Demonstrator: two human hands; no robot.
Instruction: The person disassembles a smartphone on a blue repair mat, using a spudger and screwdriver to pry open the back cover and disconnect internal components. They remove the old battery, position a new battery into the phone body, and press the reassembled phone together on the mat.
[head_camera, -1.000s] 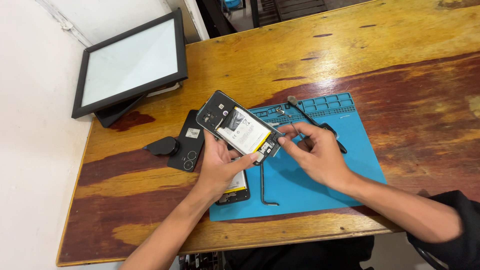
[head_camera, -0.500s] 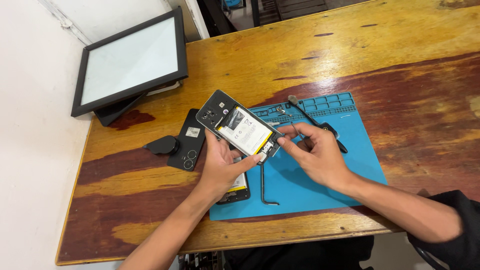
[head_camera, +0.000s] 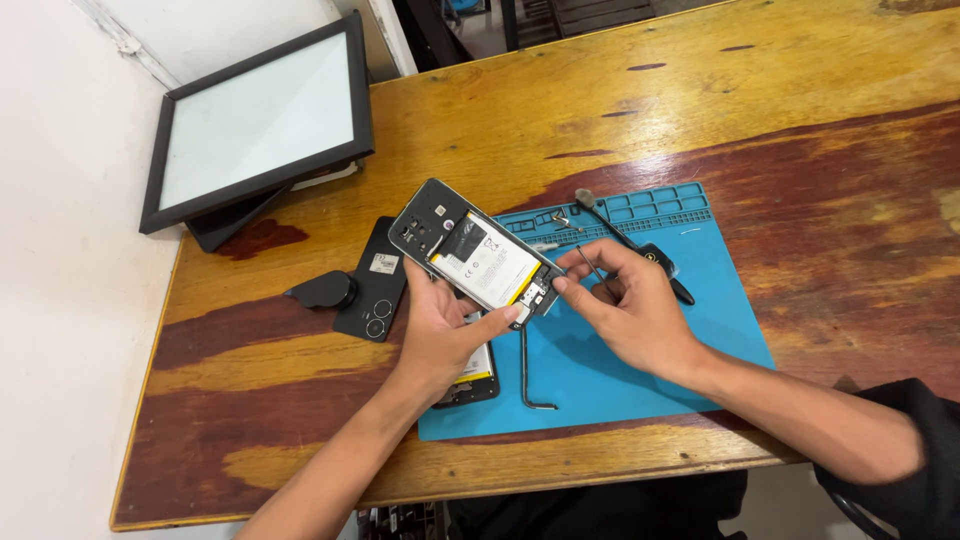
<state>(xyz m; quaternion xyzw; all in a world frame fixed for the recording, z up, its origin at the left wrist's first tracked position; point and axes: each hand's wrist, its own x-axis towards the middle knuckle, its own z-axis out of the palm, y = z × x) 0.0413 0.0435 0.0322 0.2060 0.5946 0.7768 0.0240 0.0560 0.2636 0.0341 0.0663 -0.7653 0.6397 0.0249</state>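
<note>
Got the opened phone (head_camera: 478, 258) up off the blue repair mat (head_camera: 640, 380), held tilted over the mat's upper left corner with its back off, so the white battery and the camera end are showing. My left hand (head_camera: 440, 335) has it from below, fingers wrapped around the lower edge and thumb pressed on the end nearest me, so that's a proper grip.

My right hand (head_camera: 625, 305) is over the middle of the mat, fingertips pinched together right at the phone's bottom end, touching it by the small board there. A thin metal tool (head_camera: 590, 262) runs up out of those fingers; I can't tell how firmly they hold it.

Under my left wrist, half on the mat's left edge, there's a second phone (head_camera: 472, 375) lying flat. A bent metal rod (head_camera: 528, 370) lies on the mat just right of it. Left of the mat, on the wooden table (head_camera: 800, 120), sits a black back cover (head_camera: 370, 292) with a dark round pad (head_camera: 325, 290) touching it. A framed screen panel (head_camera: 258, 118) is well beyond the mat's far left corner.
</note>
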